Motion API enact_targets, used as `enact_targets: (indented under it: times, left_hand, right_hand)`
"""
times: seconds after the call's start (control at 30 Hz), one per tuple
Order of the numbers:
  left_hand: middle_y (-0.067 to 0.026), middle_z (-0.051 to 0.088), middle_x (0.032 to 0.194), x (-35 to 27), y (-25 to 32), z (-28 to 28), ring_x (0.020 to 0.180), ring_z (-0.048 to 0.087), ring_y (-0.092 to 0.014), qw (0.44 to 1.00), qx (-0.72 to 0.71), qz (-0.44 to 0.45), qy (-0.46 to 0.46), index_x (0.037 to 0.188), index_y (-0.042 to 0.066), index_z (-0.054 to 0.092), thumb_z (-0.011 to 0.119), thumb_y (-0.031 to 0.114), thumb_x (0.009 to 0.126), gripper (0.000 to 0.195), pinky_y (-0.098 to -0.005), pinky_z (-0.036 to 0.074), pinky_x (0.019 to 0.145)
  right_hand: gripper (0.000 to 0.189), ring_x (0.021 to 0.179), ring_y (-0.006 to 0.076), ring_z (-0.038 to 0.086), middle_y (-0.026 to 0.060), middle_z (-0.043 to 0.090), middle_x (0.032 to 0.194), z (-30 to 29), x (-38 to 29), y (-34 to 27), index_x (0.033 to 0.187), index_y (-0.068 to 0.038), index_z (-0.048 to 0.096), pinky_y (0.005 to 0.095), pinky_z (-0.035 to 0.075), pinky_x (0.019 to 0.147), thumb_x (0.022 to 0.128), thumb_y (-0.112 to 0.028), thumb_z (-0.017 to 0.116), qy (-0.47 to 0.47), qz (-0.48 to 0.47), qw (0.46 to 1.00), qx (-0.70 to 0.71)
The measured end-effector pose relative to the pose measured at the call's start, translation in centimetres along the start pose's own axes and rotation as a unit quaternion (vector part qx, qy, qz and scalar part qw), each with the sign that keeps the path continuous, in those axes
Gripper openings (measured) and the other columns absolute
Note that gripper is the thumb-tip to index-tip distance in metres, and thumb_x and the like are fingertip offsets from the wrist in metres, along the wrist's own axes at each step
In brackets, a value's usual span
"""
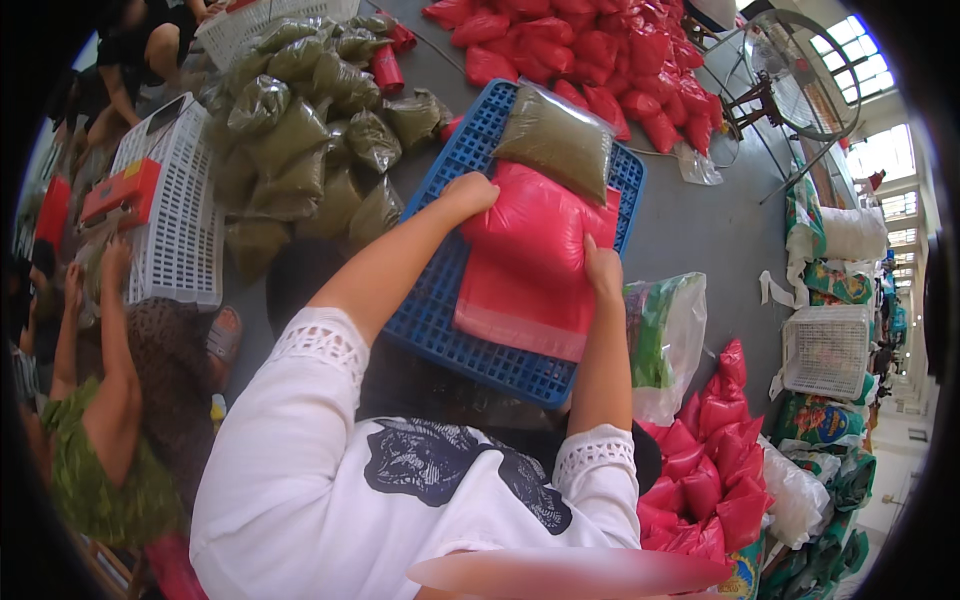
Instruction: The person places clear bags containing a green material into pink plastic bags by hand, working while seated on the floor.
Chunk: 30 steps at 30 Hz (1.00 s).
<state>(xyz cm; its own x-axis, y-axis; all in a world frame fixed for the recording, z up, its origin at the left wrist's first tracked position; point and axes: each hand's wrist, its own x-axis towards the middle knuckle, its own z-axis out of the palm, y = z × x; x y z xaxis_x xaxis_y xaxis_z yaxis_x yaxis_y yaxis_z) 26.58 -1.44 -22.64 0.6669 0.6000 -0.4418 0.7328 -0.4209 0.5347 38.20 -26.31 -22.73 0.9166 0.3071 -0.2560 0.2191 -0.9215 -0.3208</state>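
A pink plastic mailer bag (529, 277) lies over an upturned blue plastic crate (442, 292) in front of me. Its upper part bulges around something hidden inside; the lower flap with a pale strip lies flat. My left hand (471, 193) grips the bag's upper left edge, fingers closed on the film. On the right side, my right hand (602, 266) pinches the bag's edge between thumb and fingers. Just beyond the bag, a clear plastic bag of greenish-brown material (559, 139) rests on the crate's far end.
Clear filled bags (292, 142) are heaped at upper left, pink parcels (585, 45) at the top and more pink parcels (705, 480) at lower right. A co-worker's arms (112, 337) are beside a white crate (176, 210) at left. A floor fan (795, 82) stands upper right.
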Motion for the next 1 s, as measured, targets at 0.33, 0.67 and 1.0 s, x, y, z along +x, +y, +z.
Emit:
enact_targets:
  times: [0.33, 0.67, 1.0]
  left_hand:
    - [-0.0119, 0.024, 0.149, -5.0, 4.4, 5.5, 0.139, 0.018, -0.029, 0.906, 0.115, 0.362, 0.187, 0.142, 0.012, 0.03, 0.051, 0.041, 0.087, 0.065, -0.0515, 0.019, 0.109]
    - [-0.0096, 0.03, 0.147, -5.7, 2.0, 0.6, 0.138, 0.022, -0.027, 0.928, -0.061, 0.351, 0.108, 0.141, 0.012, 0.032, 0.03, 0.034, 0.1, 0.047, -0.0424, 0.016, 0.11]
    - [-0.0079, 0.065, 0.097, -9.3, -9.7, -15.4, 0.081, 0.061, -0.013, 0.933, -0.254, 0.245, 0.073, 0.109, 0.0, 0.058, 0.049, 0.025, 0.096, 0.029, -0.0246, 0.049, 0.076]
  right_hand:
    - [0.072, 0.1, 0.0394, 0.058, 0.0228, 0.062, 0.104, 2.1, -2.1, -2.4, 0.108, -0.001, 0.058, 0.0446, 0.044, 0.087, 0.082, -0.067, 0.042, 0.135, 0.144, 0.971, 0.137]
    - [0.05, 0.072, 0.0378, 0.063, 0.0212, 0.064, 0.075, -0.1, -3.1, -1.8, 0.07, -0.003, 0.066, 0.0483, 0.049, 0.064, 0.092, -0.041, 0.043, 0.248, -0.076, 0.95, 0.175]
    - [0.069, 0.093, 0.0424, 0.06, 0.0277, 0.062, 0.096, -22.0, -13.1, 29.5, 0.095, 0.004, 0.065, 0.0501, 0.046, 0.078, 0.089, -0.058, 0.037, 0.449, 0.238, 0.853, 0.116]
